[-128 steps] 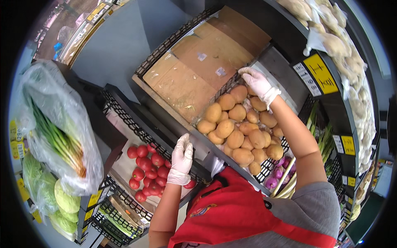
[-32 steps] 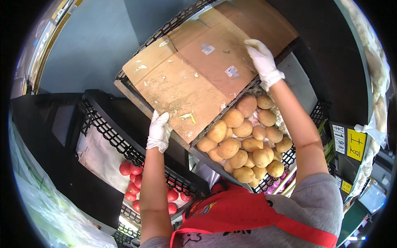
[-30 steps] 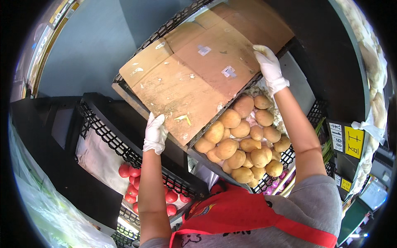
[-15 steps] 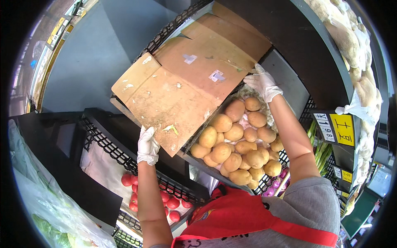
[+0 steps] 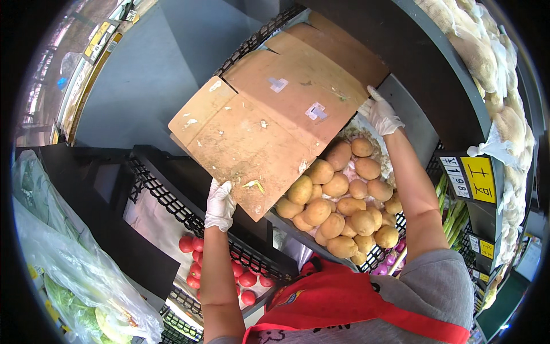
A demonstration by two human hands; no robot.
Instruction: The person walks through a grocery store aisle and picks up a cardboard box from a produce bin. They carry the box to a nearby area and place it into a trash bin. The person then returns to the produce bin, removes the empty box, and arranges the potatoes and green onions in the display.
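A large, creased sheet of brown cardboard (image 5: 229,137), dirty and dotted with vegetable scraps and torn label bits, spans the middle over a black crate. My left hand (image 5: 220,205), in a white glove, closes on its near left edge. At its right edge my right hand (image 5: 382,113), gloved the same way, grips the sheet; the fingertips are partly hidden under it. Just right of the cardboard's near edge lie several potatoes (image 5: 335,184), piled in a bin. The sheet covers what is beneath it.
Red tomatoes (image 5: 247,279) sit in a lower bin beside my left forearm. Bagged leafy greens (image 5: 74,304) fill the lower left. Purple onions (image 5: 391,259) and green stalks (image 5: 454,223) are right of the potatoes. A dark shelf edge (image 5: 441,86) with a yellow-and-white price sign (image 5: 480,179) borders the right.
The whole view has shifted, so everything stands slightly farther right. The cardboard has moved a little right over the bin edge, with both hands still on it.
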